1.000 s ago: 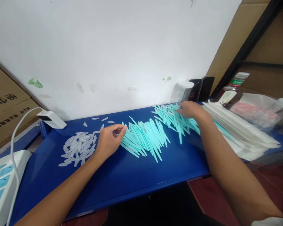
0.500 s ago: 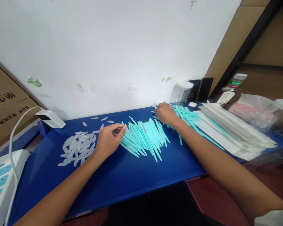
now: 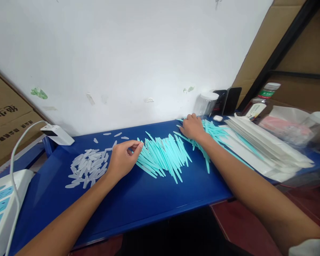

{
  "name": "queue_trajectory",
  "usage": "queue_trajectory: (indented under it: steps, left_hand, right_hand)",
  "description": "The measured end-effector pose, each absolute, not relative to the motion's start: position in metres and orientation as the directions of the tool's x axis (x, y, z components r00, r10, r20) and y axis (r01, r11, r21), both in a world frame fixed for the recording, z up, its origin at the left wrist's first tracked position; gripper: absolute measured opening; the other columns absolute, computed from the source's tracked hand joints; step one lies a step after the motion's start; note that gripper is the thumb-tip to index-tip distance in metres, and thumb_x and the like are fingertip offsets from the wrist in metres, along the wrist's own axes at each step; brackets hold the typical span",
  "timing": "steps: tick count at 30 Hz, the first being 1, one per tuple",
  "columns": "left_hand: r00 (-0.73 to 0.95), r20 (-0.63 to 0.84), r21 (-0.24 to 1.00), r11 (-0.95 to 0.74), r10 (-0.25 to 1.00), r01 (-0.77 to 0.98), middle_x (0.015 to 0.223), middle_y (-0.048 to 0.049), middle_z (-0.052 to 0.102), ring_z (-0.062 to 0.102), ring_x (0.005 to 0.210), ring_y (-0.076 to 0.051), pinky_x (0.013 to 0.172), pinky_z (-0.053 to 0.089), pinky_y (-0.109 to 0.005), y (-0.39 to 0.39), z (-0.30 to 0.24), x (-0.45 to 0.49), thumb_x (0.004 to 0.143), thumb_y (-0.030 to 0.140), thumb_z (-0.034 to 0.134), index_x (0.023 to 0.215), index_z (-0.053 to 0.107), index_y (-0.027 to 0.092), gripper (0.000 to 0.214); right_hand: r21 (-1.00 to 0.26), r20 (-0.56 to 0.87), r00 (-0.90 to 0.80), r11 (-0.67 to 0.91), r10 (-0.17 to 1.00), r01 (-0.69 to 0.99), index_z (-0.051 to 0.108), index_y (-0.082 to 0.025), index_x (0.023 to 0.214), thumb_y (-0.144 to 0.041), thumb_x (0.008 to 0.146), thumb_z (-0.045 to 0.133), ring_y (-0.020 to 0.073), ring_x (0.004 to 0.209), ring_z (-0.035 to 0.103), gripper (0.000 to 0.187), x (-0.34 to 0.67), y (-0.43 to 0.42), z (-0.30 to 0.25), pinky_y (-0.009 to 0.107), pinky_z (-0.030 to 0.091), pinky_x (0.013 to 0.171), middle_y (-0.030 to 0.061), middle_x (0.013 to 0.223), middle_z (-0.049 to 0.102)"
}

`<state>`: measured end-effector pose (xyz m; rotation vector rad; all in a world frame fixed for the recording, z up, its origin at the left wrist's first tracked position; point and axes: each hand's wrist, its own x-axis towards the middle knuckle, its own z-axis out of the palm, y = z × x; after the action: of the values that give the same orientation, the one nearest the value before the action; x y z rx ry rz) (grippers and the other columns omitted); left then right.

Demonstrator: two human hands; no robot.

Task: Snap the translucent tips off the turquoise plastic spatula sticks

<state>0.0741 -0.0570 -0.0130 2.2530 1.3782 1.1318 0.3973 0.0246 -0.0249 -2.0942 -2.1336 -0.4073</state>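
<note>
On the blue table (image 3: 138, 199) lies a spread heap of turquoise pointed plastic sticks (image 3: 162, 154). A second heap of the same sticks (image 3: 213, 131) lies further right. My left hand (image 3: 122, 158) rests at the left edge of the middle heap, thumb and forefinger pinched together; what they hold is too small to make out. My right hand (image 3: 193, 128) lies palm down on the right heap, its fingers spread over the sticks. To the left of my left hand sits a pile of small translucent white caps (image 3: 88, 167).
A stack of white paper pouches (image 3: 266, 145) lies at the right. Behind it stand a clear jar (image 3: 206, 103), a dark phone (image 3: 232, 99) and a bottle (image 3: 261, 99). A white power strip (image 3: 2, 206) and charger (image 3: 57, 134) sit at the left, cardboard boxes beyond.
My right hand swept left across the right heap of turquoise sticks, dragging them toward the middle, then drew back slightly. My left hand stayed put.
</note>
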Motion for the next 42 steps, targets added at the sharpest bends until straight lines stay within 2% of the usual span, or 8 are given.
queue_trajectory:
  steps: [4,9,16,19,22,26,34,42]
  left_hand:
    - [0.251,0.482,0.574,-0.518,0.840,0.634,0.085,-0.0024,0.080,0.072,0.074,-0.018,0.061,0.053,-0.026,-0.056,-0.014,0.074,0.098,0.041,0.064,0.092,0.080,0.021,0.027]
    - [0.258,0.480,0.573,-0.522,0.839,0.631,0.083,-0.0021,0.080,0.072,0.074,-0.018,0.063,0.054,-0.026,-0.055,-0.014,0.073,0.098,0.041,0.064,0.093,0.081,0.020,0.027]
    - [0.260,0.473,0.574,-0.519,0.842,0.634,0.084,-0.0022,0.080,0.071,0.074,-0.018,0.062,0.053,-0.026,-0.055,-0.014,0.074,0.098,0.041,0.064,0.092,0.081,0.020,0.027]
    - [0.248,0.477,0.573,-0.512,0.843,0.640,0.084,-0.0023,0.080,0.071,0.073,-0.018,0.063,0.053,-0.026,-0.055,-0.014,0.073,0.097,0.041,0.064,0.092,0.080,0.020,0.028]
    - [0.214,0.480,0.585,-0.492,0.851,0.645,0.084,-0.0023,0.080,0.071,0.072,-0.018,0.063,0.053,-0.027,-0.053,-0.014,0.071,0.097,0.042,0.064,0.093,0.080,0.020,0.028]
    - [0.180,0.478,0.601,-0.470,0.859,0.647,0.084,-0.0024,0.080,0.071,0.072,-0.019,0.064,0.053,-0.027,-0.050,-0.013,0.069,0.097,0.043,0.064,0.091,0.080,0.020,0.029]
    - [0.195,0.454,0.603,-0.462,0.869,0.650,0.082,-0.0019,0.079,0.072,0.074,-0.019,0.064,0.054,-0.027,-0.051,-0.016,0.071,0.097,0.042,0.064,0.092,0.080,0.021,0.027]
    - [0.200,0.434,0.602,-0.448,0.878,0.661,0.084,-0.0033,0.080,0.072,0.074,-0.020,0.064,0.053,-0.028,-0.049,-0.018,0.071,0.097,0.045,0.062,0.093,0.081,0.021,0.031]
  right_hand:
    - [0.066,0.266,-0.079,0.063,0.961,0.996,0.072,-0.008,0.119,-0.025,0.102,0.050,0.0393,0.125,0.053,0.033,0.402,0.017,-0.011,0.046,0.041,0.097,0.0254,0.129,0.064]
    - [-0.025,0.085,-0.188,0.191,0.978,0.981,0.078,-0.019,0.094,-0.039,0.091,0.071,0.0272,0.092,0.069,0.022,0.413,0.008,-0.001,0.032,0.046,0.075,0.0119,0.103,0.077]
    - [-0.059,0.035,-0.125,0.127,0.992,0.990,0.074,-0.014,0.117,-0.020,0.090,0.068,0.0292,0.103,0.069,0.029,0.416,0.009,-0.001,0.032,0.045,0.075,0.0166,0.117,0.076]
    - [-0.060,0.010,-0.118,0.118,0.993,0.991,0.078,-0.016,0.103,-0.032,0.095,0.064,0.0296,0.097,0.070,0.022,0.407,0.001,0.007,0.033,0.045,0.074,0.0157,0.106,0.077]
    - [-0.061,-0.092,-0.124,0.119,0.988,0.991,0.075,-0.015,0.082,-0.054,0.094,0.066,0.0284,0.075,0.070,0.041,0.393,-0.015,0.016,0.034,0.043,0.064,0.0148,0.081,0.074]
    - [-0.062,-0.211,-0.152,0.142,0.966,0.988,0.070,-0.015,0.073,-0.052,0.095,0.065,0.0248,0.061,0.064,0.044,0.372,-0.035,0.023,0.033,0.037,0.057,0.0113,0.067,0.065]
    - [-0.098,-0.241,-0.100,0.079,0.965,0.992,0.070,-0.013,0.079,-0.060,0.109,0.025,0.0263,0.065,0.066,0.071,0.336,-0.057,0.024,0.035,0.044,0.059,0.0161,0.076,0.068]
    - [-0.176,-0.250,-0.136,0.093,0.959,0.980,0.070,-0.015,0.082,-0.045,0.102,0.054,0.0314,0.079,0.072,0.039,0.326,-0.056,0.012,0.035,0.048,0.061,0.0186,0.080,0.071]
